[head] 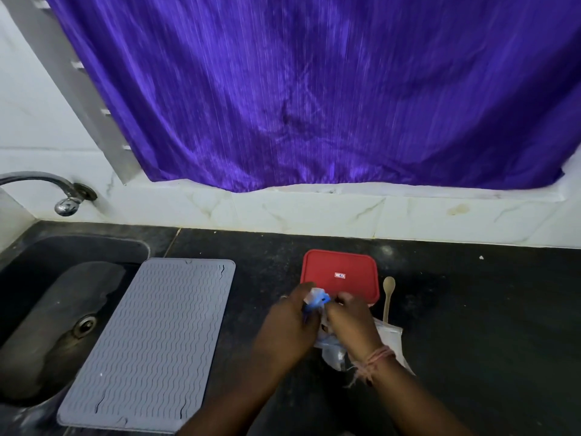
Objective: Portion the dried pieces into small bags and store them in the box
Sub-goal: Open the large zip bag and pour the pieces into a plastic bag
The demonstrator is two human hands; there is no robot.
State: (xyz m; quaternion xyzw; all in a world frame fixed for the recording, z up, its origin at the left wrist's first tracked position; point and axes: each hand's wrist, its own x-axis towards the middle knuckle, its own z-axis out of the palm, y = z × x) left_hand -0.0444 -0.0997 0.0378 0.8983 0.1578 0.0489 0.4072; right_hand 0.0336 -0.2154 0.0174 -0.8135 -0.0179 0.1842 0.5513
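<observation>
Dark stone counter (471,309), seen from above and in front. Both hands meet near the middle of it, just on the near side of a box with a red lid (339,275).

Left hand (290,319): fingers curled around the top of a small clear bag (316,298) with a blue strip at its mouth. The bag's crumpled top pokes up between the two hands, right at the fingertips, overlapping the near-left corner of the red lid in view.

Right hand (349,316): fingers bent in, pinching the same bag from the right side. A pinkish thread band (377,357) is tied at this wrist, loose ends hanging.

More clear plastic bags (393,338) lie flat on the counter under and to the right of the right hand and wrist. Contents blurred; cannot tell what is inside.

The box is shut, lid on, sitting just beyond the hands. Whether the held bag touches the lid cannot be told.

A wooden spoon (388,297) lies just right of the box, bowl end far, handle end reaching the flat bags.

Left of the hands, well apart: a grey ribbed mat (151,341), its left edge overhanging a dark sink (47,309). Tap (47,187) on the wall at far left. Purple curtain (314,89) hangs behind, above white tiles.
</observation>
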